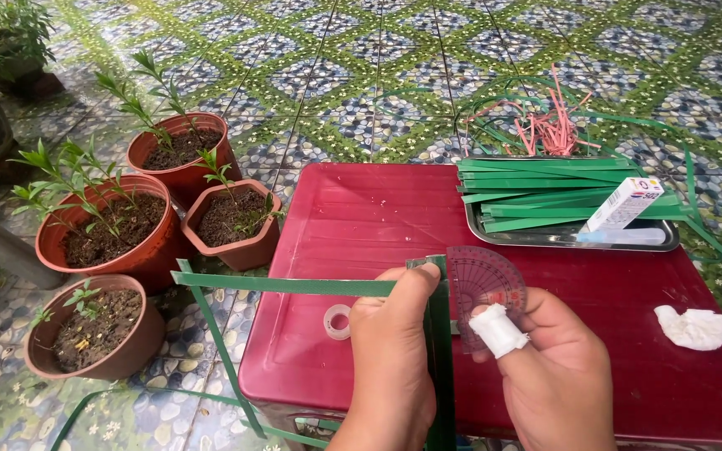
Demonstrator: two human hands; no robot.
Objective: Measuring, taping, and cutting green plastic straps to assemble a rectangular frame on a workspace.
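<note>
Left hand (390, 351) pinching crossed green strips (438, 334), right hand (549, 367) with bandaged finger pinching a see-through protractor (485, 284).

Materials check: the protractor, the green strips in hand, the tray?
Protractor: clear, pink-tinted hard plastic by the look, since the table shows through it. Green strips: thin, flat and flexible, smooth with a slight sheen; probably plastic strapping or ribbon, though leaf cannot be ruled out. Tray: likely stainless steel, going by its bright, reflective silver rim.
</note>
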